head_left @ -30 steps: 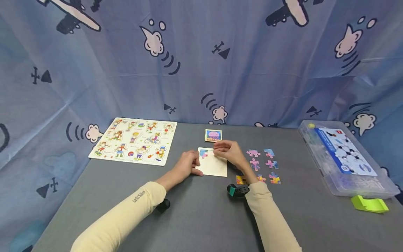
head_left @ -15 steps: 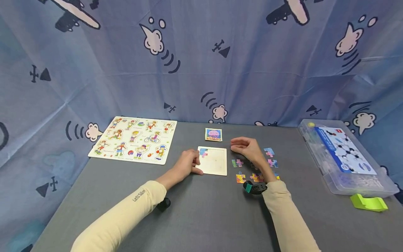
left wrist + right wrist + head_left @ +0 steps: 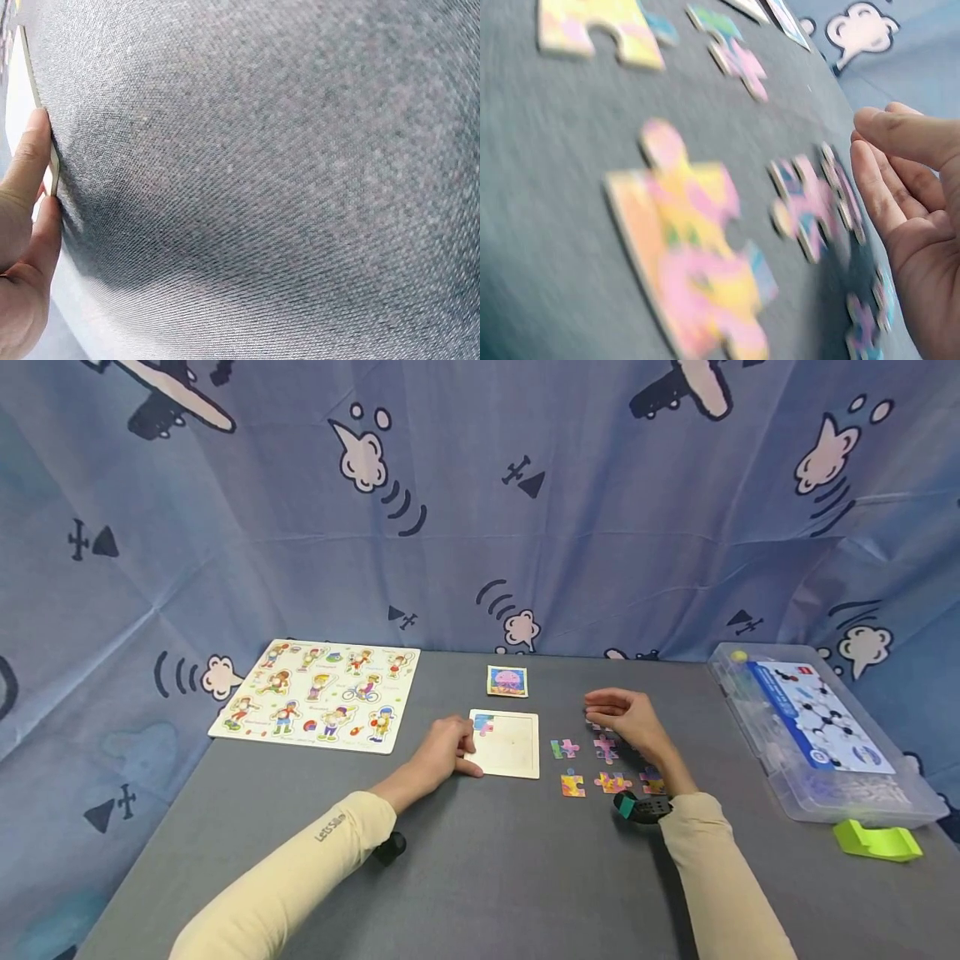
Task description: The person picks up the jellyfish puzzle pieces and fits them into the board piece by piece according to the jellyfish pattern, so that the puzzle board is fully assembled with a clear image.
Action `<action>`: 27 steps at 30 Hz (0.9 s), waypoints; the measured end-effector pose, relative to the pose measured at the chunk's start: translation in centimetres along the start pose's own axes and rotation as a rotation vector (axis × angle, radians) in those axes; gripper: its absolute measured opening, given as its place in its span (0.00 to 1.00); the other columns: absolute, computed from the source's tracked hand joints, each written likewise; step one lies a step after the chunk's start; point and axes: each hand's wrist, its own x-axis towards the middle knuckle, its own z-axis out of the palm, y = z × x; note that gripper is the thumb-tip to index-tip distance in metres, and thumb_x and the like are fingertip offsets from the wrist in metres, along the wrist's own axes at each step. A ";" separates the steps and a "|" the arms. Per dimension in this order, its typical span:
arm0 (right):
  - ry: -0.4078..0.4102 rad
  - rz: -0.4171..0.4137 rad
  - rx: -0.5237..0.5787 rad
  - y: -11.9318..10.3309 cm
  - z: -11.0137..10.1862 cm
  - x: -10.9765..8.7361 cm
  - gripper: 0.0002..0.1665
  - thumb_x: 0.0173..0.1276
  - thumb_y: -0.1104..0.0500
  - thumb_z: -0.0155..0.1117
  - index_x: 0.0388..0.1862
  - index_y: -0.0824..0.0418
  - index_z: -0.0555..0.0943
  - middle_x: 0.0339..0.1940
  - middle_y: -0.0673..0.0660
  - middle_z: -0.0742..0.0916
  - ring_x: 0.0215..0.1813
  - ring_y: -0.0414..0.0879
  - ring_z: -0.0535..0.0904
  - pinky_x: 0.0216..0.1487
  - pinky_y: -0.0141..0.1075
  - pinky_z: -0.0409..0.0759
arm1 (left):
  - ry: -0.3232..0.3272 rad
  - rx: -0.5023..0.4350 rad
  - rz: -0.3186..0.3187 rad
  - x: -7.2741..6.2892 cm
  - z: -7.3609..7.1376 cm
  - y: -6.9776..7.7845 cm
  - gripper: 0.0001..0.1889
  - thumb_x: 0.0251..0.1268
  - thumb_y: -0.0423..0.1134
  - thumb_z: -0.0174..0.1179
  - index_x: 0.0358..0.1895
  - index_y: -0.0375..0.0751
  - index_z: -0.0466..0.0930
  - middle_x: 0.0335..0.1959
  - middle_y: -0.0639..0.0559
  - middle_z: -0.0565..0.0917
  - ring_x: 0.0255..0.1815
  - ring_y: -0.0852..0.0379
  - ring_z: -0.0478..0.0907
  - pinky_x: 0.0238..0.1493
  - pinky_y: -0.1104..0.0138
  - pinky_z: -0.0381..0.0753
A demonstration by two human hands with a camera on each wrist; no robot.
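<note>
A pale square puzzle board (image 3: pixel 512 756) lies mid-table, with a blue and pink puzzle piece (image 3: pixel 483 724) in its upper left corner. My left hand (image 3: pixel 448 747) grips the board's left edge and near corner between fingers and thumb; the left wrist view shows those fingertips (image 3: pixel 39 124) on the rim. Over the loose puzzle pieces to the right hovers my right hand (image 3: pixel 628 720), its fingers nearly straight and nothing visible between them. Loose pieces include a green and pink one (image 3: pixel 564 749), a pink one (image 3: pixel 605 749) and a yellow one (image 3: pixel 572 786). The hand partly hides others.
Behind the board lies a small picture card (image 3: pixel 507 681) with a pink sea creature. A large figure puzzle (image 3: pixel 318 697) lies at the left. On the right are a clear plastic case (image 3: pixel 825 735) and a green plastic piece (image 3: pixel 877 841). A blue curtain (image 3: pixel 450 510) hangs behind.
My right hand has moved right, from above the board to above the loose pieces, uncovering the nearer ones. The left hand and the board have stayed in place.
</note>
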 end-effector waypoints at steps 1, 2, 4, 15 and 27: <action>-0.005 -0.002 -0.006 0.1 -0.4 -0.1 0.21 0.64 0.69 0.65 0.55 0.76 0.75 0.52 0.75 0.80 0.43 0.35 0.81 0.44 0.25 0.78 | 0.002 0.004 0.005 0.0 0.0 0.0 0.21 0.31 0.33 0.80 0.20 0.32 0.72 0.20 0.48 0.68 0.23 0.61 0.61 0.24 0.74 0.68; -0.010 -0.004 -0.019 0.2 -0.7 -0.2 0.21 0.64 0.70 0.65 0.55 0.76 0.75 0.52 0.75 0.80 0.44 0.35 0.81 0.43 0.25 0.78 | 0.006 0.016 0.013 0.0 0.0 -0.1 0.21 0.31 0.33 0.80 0.20 0.32 0.72 0.20 0.48 0.68 0.23 0.61 0.61 0.24 0.74 0.67; -0.019 -0.006 -0.054 0.3 -1.5 -0.4 0.20 0.64 0.70 0.65 0.54 0.76 0.76 0.52 0.75 0.80 0.44 0.36 0.81 0.43 0.25 0.78 | 0.010 0.022 0.023 0.1 0.1 -0.1 0.22 0.31 0.33 0.81 0.20 0.32 0.72 0.20 0.47 0.68 0.23 0.61 0.61 0.25 0.74 0.66; -0.089 0.067 -0.296 0.2 -3.8 -0.6 0.23 0.60 0.67 0.69 0.53 0.74 0.77 0.52 0.71 0.82 0.51 0.59 0.80 0.42 0.24 0.77 | -0.004 0.049 -0.005 0.0 0.0 0.0 0.20 0.33 0.35 0.80 0.21 0.33 0.73 0.21 0.47 0.70 0.23 0.60 0.63 0.25 0.71 0.66; -0.098 0.033 -0.450 0.1 -3.5 -0.3 0.16 0.58 0.67 0.71 0.45 0.72 0.82 0.42 0.67 0.85 0.41 0.53 0.82 0.35 0.26 0.77 | -0.003 0.061 0.001 0.0 0.0 -0.1 0.20 0.34 0.36 0.80 0.20 0.34 0.73 0.22 0.47 0.71 0.23 0.60 0.64 0.26 0.72 0.67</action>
